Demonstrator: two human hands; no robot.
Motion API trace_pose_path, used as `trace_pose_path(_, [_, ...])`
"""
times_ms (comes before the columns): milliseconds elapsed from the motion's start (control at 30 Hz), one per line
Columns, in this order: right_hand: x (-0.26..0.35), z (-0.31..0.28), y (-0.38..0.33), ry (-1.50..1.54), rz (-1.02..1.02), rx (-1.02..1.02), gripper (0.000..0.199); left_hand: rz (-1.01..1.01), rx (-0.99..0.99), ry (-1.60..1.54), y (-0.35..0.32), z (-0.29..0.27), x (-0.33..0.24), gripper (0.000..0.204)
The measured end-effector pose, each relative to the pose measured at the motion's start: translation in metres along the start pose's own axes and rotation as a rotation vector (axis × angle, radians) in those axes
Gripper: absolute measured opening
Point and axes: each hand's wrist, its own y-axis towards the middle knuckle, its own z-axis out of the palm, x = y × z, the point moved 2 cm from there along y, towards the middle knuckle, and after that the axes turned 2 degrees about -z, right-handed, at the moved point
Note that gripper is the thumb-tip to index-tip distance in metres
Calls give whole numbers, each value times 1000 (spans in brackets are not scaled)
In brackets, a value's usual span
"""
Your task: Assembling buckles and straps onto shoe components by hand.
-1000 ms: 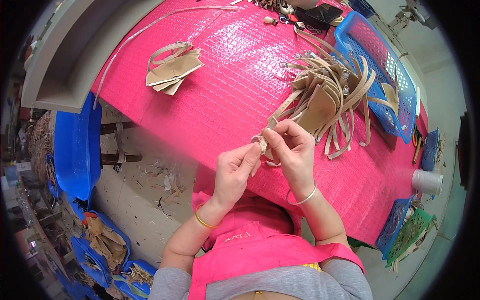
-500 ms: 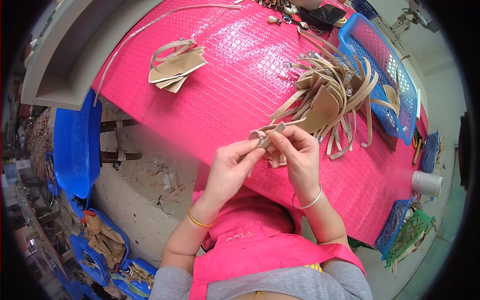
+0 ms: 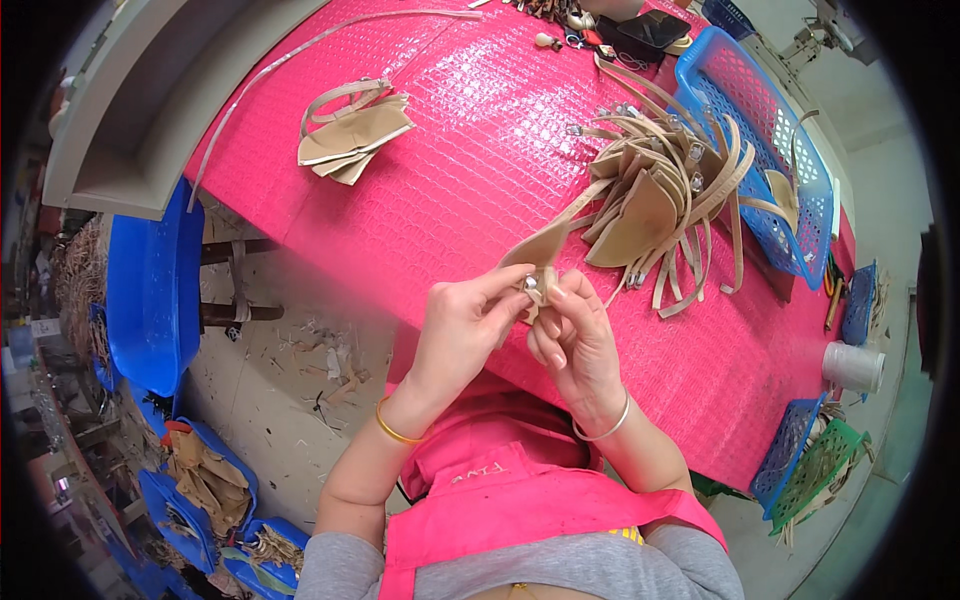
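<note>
Apparently, in the head view, the left hand [image 3: 463,318] pinches a shiny buckle [image 3: 531,284] at mid-frame, and the right hand [image 3: 582,342] grasps a tan strip [image 3: 549,278] just beside it; a tan panel [image 3: 540,247] extends above them. Steadying the buckle while keeping the strip flat should help; the strap pile [image 3: 640,222], right of centre, is best left undisturbed.
</note>
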Motion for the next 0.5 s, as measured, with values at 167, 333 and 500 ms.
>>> trace_pose_path(167, [-6,-4,6,-99,-11,-66,13,-155,-143,-197,-5,8,7,24])
trace_pose_path(333, [-2,-9,11,-91,76,36,17,104,-199,99,-4,8,4,16])
trace_pose_path(500, [14,5,26,-530,-71,-2,16,187,-129,241,-2,1,-3,9])
